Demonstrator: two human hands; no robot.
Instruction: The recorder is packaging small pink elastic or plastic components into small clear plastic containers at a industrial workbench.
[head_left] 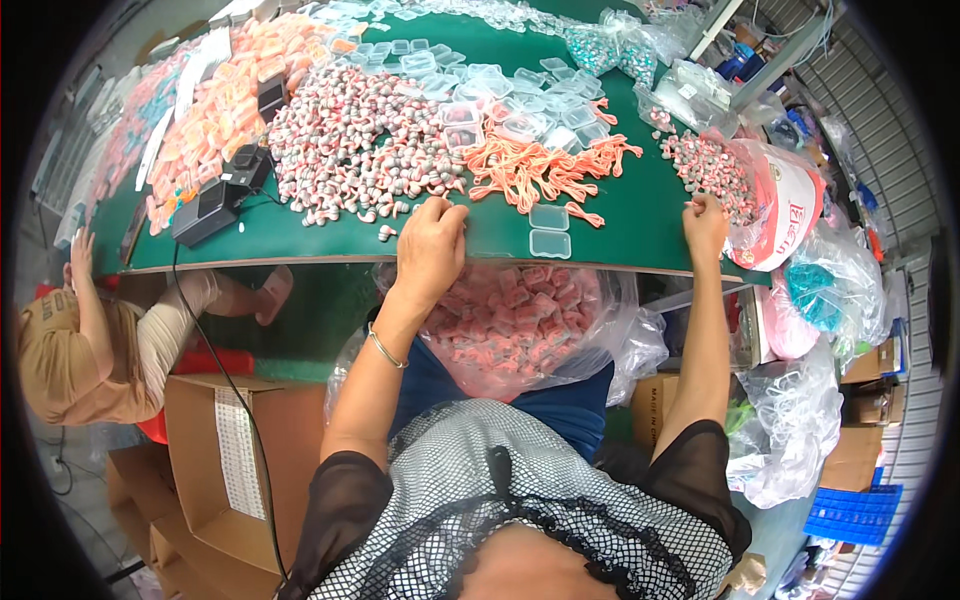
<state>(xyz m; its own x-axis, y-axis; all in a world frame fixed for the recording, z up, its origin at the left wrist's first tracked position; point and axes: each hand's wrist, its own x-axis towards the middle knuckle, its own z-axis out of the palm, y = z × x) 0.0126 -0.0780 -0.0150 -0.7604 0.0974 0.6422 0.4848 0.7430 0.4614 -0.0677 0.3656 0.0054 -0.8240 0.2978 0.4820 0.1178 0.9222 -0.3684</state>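
My left hand (432, 240) has its fingers closed at the near edge of a big pile of small pink-and-grey knobbed pieces (350, 140). What it pinches, if anything, is hidden. Further right, my right hand (706, 222) is also closed, its fingertips together beside a smaller heap of pink-and-grey pieces (708, 165); I cannot make out anything between them. Between my hands an open clear plastic case (549, 243) lies on the green table (330, 246), lid and base unfolded. Just behind it are bundled orange cords (535, 170), one bundle lying apart.
Clear cases (490, 85) and orange packs (215, 130) spread behind. A black device (205, 213) with a cable stands left. A red-and-white bag (785, 205) sits right. A bag of filled pink cases (520, 325) rests at my lap. Another person (80, 340) sits left near cardboard boxes (225, 450).
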